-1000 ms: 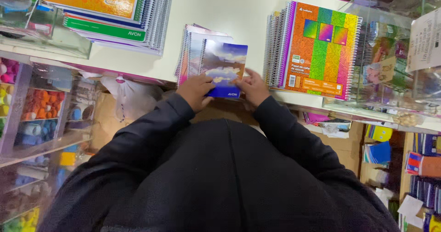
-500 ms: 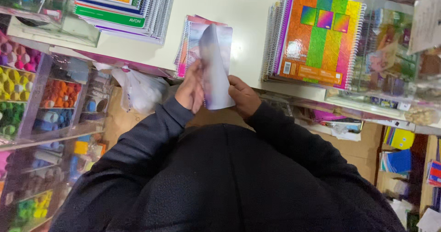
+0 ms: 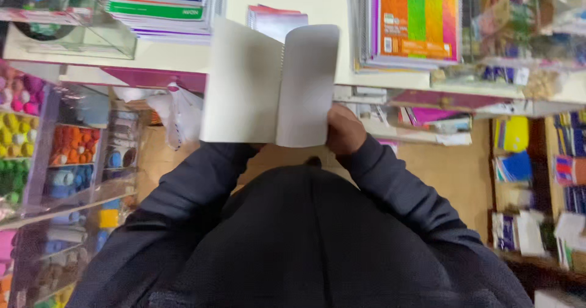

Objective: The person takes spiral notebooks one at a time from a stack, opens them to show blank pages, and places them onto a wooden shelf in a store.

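Spiral notebook (image 3: 268,85): open, blank pages up, held over white counter (image 3: 183,55) edge. Prob. light, pages floppy, wire spine stiff; best gripped at lower corners.
Right hand (image 3: 345,131): clasps lower rt corner.
Left hand: hidden behind pages, grip can't tell.
Behind: notebook stack w/ green-edged cover (image 3: 162,9); rt, orange/green checked cover (image 3: 418,18); left, clear bins of coloured bits (image 3: 73,143).
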